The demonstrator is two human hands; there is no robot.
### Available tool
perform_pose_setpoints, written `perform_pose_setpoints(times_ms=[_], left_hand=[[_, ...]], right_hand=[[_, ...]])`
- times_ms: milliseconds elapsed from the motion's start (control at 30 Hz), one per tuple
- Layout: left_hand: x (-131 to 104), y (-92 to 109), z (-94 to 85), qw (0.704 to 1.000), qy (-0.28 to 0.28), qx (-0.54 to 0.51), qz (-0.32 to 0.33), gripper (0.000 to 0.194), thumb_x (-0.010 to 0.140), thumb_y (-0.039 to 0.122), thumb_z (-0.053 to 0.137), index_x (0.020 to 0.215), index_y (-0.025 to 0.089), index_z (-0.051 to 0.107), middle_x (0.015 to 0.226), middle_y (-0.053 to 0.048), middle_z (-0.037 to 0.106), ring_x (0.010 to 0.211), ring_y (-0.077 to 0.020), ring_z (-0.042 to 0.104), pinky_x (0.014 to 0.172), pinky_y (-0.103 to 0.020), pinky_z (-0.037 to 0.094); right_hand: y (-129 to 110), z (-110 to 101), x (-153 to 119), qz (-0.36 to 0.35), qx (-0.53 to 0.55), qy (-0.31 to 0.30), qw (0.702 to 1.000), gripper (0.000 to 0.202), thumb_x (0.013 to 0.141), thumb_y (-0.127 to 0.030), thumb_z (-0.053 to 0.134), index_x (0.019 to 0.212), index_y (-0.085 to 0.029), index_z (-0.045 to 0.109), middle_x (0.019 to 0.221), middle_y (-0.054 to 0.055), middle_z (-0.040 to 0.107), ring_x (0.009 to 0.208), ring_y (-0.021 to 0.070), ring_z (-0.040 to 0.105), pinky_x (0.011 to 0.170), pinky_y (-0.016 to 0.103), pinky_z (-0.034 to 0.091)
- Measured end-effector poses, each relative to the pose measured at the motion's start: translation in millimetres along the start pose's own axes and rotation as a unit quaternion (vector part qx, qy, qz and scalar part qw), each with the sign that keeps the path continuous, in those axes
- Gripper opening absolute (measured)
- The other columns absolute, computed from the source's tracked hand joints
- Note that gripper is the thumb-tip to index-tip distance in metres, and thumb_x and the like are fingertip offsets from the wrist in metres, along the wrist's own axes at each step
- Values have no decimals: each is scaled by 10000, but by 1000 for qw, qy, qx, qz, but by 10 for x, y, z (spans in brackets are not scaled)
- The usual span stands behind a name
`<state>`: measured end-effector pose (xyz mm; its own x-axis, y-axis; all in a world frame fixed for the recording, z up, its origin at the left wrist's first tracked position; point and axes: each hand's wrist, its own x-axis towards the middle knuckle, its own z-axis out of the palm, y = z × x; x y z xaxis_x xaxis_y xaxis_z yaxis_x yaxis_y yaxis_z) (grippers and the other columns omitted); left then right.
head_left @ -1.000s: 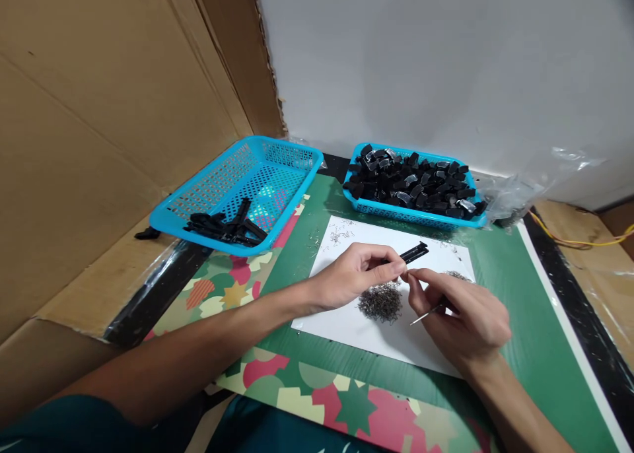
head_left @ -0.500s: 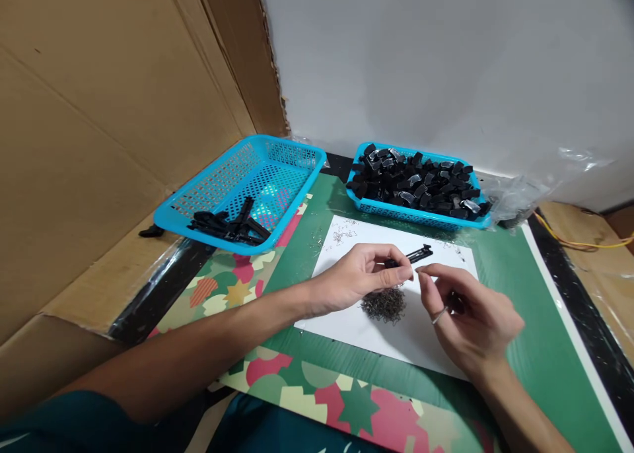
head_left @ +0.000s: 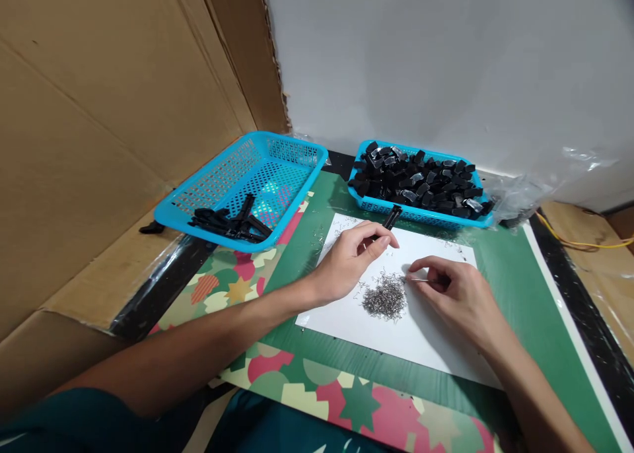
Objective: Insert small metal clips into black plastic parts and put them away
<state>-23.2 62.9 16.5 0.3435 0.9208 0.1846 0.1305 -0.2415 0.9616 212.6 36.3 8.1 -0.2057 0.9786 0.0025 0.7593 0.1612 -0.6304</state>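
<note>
My left hand (head_left: 354, 258) is closed on a long black plastic part (head_left: 393, 217), whose far end sticks out above the fingers. Lower and to the right, my right hand (head_left: 453, 294) holds a thin metal tool (head_left: 421, 280) between thumb and fingers, its tip near the pile's upper right edge. The pile of small metal springs or wire pieces (head_left: 385, 297) lies on a white sheet (head_left: 430, 337) between the two hands. A few loose wire pieces are scattered near the sheet's upper left corner.
A blue basket (head_left: 292, 226) at the left holds several long black parts. Another blue basket (head_left: 421, 215) at the back is heaped with black pieces. Clear plastic bags (head_left: 520, 195) lie right of it. Cardboard (head_left: 123, 96) stands at left; a yellow cable (head_left: 569, 240) runs at right.
My hands have moved apart. The left tilts the black part more upright, further left; the right has shifted slightly left and down toward the pile, and the thin tool now shows.
</note>
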Motion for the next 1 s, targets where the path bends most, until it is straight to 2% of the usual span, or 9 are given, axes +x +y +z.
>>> perform_pose_setpoints(times_ms=[100, 267, 433, 500, 633, 733, 833, 1000], left_hand=[[-6, 19, 1, 1000, -11, 25, 1, 291, 1092, 364, 534, 1038, 171, 746, 1009, -38, 690, 868, -152, 573, 738, -274, 407], [-20, 41, 16, 998, -36, 43, 4, 268, 1078, 329, 559, 1041, 167, 769, 958, -26, 643, 813, -135, 556, 702, -268, 406], [-39, 22, 32, 997, -70, 44, 6, 228, 1048, 302, 619, 1109, 184, 804, 948, -19, 598, 790, -120, 557, 703, -261, 423], [-47, 11, 40, 996, -72, 47, 7, 207, 1032, 297, 646, 1104, 185, 804, 952, -19, 592, 779, -117, 548, 693, -257, 423], [-62, 2, 52, 995, -77, 64, 14, 185, 1002, 322, 702, 1095, 195, 799, 951, -13, 585, 757, -113, 513, 698, -255, 424], [-70, 11, 51, 995, -76, 68, 20, 204, 978, 348, 742, 1122, 212, 788, 951, -8, 573, 774, -120, 518, 717, -257, 431], [-73, 27, 47, 995, -75, 61, 23, 203, 986, 366, 735, 1104, 208, 780, 949, -8, 574, 785, -125, 531, 721, -258, 434], [-82, 38, 49, 995, -71, 56, 32, 189, 1028, 337, 676, 976, 170, 747, 956, -16, 606, 777, -123, 532, 707, -261, 421]], right_hand=[[-46, 12, 0, 26, -1, -25, 999, 217, 928, -420, 667, 981, -261, 806, 601, -23, 598, 542, 165, 512, 542, 282, 318], [-72, 34, 10, 48, -1, -42, 998, 179, 933, -393, 643, 919, -278, 779, 690, -5, 695, 632, 199, 600, 603, 300, 362], [-22, 19, 31, 10, 51, -55, 997, 195, 970, -364, 590, 918, -226, 717, 703, 5, 684, 610, 187, 579, 613, 305, 394], [-18, -11, 20, 4, 85, -39, 996, 194, 978, -368, 587, 923, -214, 692, 695, -1, 651, 603, 174, 543, 597, 298, 385], [-98, -57, -44, -18, 155, 34, 987, 177, 1005, -377, 610, 943, -222, 671, 720, -20, 583, 636, 148, 499, 572, 268, 362], [-192, -43, -87, -46, 203, 65, 976, 154, 1025, -351, 615, 944, -229, 661, 777, -15, 587, 692, 142, 520, 597, 252, 390], [-236, -7, -103, -57, 225, 54, 971, 149, 1041, -347, 606, 960, -230, 651, 826, -2, 606, 734, 145, 537, 619, 253, 412], [-200, 4, -97, -53, 196, 19, 979, 161, 1058, -356, 579, 973, -234, 643, 823, 0, 611, 720, 148, 524, 591, 265, 383]])
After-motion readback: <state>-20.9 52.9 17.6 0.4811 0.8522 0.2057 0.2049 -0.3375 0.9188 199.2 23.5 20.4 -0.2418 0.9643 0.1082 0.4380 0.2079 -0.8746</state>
